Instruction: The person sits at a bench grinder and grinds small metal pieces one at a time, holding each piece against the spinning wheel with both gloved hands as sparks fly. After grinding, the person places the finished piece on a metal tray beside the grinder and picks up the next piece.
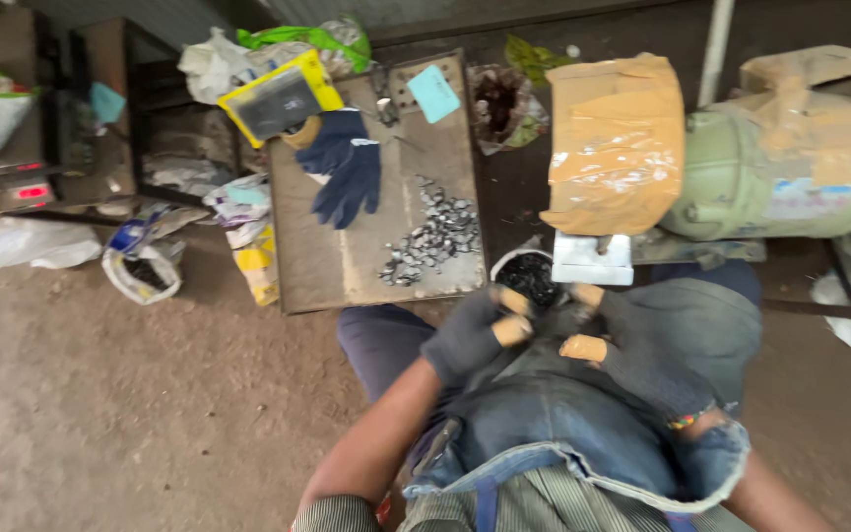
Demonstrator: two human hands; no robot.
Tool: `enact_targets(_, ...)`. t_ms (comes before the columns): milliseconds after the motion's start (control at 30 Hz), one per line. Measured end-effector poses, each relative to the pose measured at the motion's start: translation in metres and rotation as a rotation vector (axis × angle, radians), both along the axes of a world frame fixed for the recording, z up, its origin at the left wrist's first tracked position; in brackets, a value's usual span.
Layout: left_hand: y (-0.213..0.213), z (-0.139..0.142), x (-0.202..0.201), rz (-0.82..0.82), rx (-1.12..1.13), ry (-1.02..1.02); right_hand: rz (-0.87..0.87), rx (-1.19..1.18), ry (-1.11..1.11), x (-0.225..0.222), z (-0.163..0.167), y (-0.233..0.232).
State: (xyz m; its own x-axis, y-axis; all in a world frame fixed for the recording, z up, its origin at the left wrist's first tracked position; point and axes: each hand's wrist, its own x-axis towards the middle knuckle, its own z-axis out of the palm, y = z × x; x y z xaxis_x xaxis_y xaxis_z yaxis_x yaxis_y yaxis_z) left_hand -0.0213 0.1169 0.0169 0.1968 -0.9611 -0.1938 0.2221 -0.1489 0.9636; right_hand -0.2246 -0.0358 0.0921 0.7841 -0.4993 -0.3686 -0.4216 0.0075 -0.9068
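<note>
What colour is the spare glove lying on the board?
Dark navy blue glove, seen in the head view.

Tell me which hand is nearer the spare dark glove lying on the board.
Left. The left hand sits below and right of the spare glove; the right hand is farther right, beyond the left hand.

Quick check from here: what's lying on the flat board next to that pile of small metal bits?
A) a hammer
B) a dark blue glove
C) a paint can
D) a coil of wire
B: a dark blue glove lies spread on the board, up and left of the grey metal bits; no hammer, wire coil or paint can shows there.
</note>
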Motion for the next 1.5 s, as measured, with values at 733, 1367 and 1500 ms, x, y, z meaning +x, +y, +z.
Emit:
enact_targets(733, -0.106, 0.038, 0.004, 0.080, -0.298, -0.977, -0.167, -0.699, 0.021, 0.023, 0.007, -0.043)
enact_targets(1367, -0.115, -0.006, 0.009, -0.068, -0.247, -1.096, -0.119, -0.683, -0.117, 0.014, -0.027, -0.058)
enact_targets(1500, -0.114, -0.007, 0.008, -0.025, -0.289, -0.925, -0.108, -0.606, -0.157, 0.019, -0.027, -0.063)
